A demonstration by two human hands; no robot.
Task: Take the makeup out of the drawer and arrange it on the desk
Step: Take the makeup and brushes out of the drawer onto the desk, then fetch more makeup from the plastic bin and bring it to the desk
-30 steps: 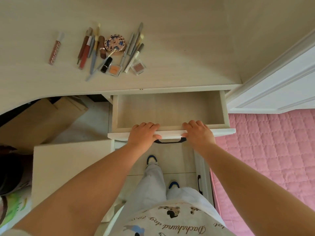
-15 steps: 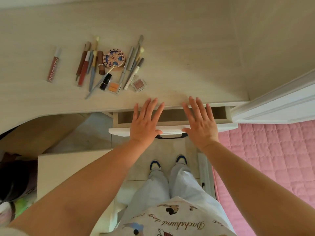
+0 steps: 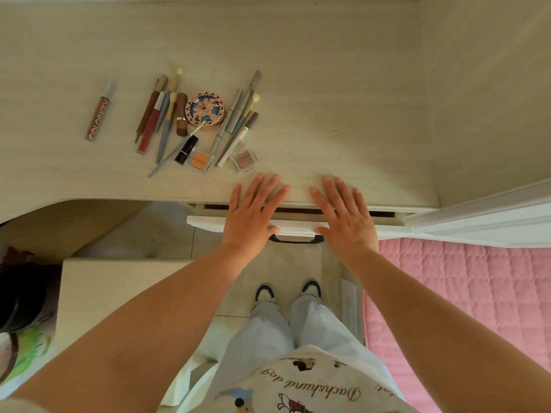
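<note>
Since a second ago the drawer has slid almost fully under the desk. The left hand and right hand press flat on its front, fingers straight, holding nothing. The makeup lies clustered on the desk beyond the left hand: one round compact, two small eyeshadow pans, one separate lip gloss.
</note>
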